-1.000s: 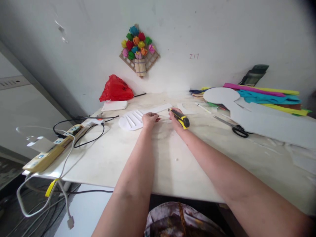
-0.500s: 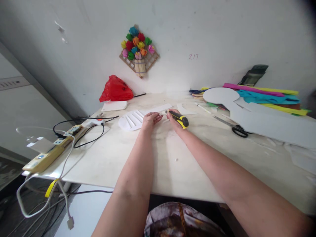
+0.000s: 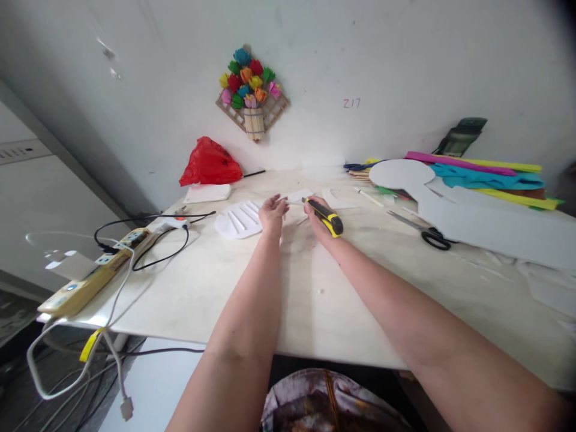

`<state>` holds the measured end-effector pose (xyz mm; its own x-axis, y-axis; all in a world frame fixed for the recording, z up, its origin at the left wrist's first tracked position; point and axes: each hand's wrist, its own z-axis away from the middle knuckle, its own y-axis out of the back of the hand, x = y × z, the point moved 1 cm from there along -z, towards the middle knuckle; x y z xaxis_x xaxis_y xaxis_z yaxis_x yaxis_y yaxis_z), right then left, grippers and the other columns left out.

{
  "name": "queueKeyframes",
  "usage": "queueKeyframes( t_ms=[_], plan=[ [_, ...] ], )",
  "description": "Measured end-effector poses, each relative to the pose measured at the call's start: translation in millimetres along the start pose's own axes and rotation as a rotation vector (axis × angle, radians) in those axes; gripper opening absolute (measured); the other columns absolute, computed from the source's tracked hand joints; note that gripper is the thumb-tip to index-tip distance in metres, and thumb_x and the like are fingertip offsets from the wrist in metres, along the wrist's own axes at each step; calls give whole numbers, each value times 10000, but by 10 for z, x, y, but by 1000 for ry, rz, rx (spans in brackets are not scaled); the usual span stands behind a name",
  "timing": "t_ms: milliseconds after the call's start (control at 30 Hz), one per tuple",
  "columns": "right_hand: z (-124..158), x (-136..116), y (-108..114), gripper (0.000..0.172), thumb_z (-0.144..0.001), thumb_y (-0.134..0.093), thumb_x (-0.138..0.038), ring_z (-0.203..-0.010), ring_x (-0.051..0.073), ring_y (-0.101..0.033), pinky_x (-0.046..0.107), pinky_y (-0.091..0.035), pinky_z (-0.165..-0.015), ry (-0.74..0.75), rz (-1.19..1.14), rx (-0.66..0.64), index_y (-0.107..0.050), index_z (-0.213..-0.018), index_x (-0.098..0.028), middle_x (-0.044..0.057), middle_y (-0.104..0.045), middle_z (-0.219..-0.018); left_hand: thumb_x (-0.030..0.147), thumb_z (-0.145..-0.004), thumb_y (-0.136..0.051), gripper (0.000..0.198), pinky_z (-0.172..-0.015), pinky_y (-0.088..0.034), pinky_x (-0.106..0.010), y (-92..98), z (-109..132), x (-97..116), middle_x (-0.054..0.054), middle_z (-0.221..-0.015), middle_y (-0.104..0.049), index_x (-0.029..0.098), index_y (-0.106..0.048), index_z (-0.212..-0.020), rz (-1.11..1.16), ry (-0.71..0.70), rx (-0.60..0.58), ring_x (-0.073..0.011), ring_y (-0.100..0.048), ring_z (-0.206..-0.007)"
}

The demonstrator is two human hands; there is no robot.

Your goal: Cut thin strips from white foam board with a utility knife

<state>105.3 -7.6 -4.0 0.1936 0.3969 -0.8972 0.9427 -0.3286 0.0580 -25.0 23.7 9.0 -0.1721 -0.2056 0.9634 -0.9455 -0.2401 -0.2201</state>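
My right hand is wrapped round a yellow and black utility knife, its tip pointing away to the left. Just left of it, my left hand hovers low over the table with thumb and fingers drawn together; whatever lies between them is too small to make out. Beside that hand rests a rounded white foam piece bearing several narrow raised white strips. Behind the hands lie a flat white strip and a curved white offcut.
Black-handled scissors and a large white cut-out lie to the right, before coloured paper rolls. A power strip with trailing cables occupies the left edge. A red plastic bag sits at the back, near a white pad.
My left hand has turned and lifted slightly away from the knife tip, widening the gap between the hands. My right hand keeps the utility knife in nearly the same place.
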Motion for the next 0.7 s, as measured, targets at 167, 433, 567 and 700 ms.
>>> queueKeyframes(
  t_ms=[167,433,567,700],
  plan=[
    [-22,-14,26,494,-808,-514,-502,-805,157,-632,263,-524,-637,-133,-104,34,-504,-1181,-178,84,-651,-976,189,-912,-409,343,-824,-475,-206,56,-36,225,-57,-1003,-697,178,-475,-1248,-268,-302,255,-107,-653,-921],
    [-35,23,-80,319,-814,-581,-398,-598,104,-629,234,-521,-553,-321,-176,-208,-549,-1077,-221,26,-653,-860,253,-923,-449,329,-780,-436,-214,67,-41,384,-31,-896,-607,177,-476,-1243,-483,-679,269,-119,-602,-815],
    [-90,27,-106,156,-809,-600,-270,-721,119,-645,331,-553,-794,-301,-321,-155,-563,-945,-204,-1,-639,-785,249,-886,-524,357,-697,-424,-208,7,-7,429,-12,-811,-609,172,-485,-1233,-632,-780,118,-107,-561,-700],
    [-150,22,-51,124,-821,-582,-260,-740,134,-655,362,-537,-857,-301,-371,-68,-568,-925,-195,10,-649,-793,256,-836,-595,396,-706,-426,-225,-84,143,508,-10,-822,-651,211,-516,-1222,-872,-758,-111,-127,-578,-726]
  ],
)
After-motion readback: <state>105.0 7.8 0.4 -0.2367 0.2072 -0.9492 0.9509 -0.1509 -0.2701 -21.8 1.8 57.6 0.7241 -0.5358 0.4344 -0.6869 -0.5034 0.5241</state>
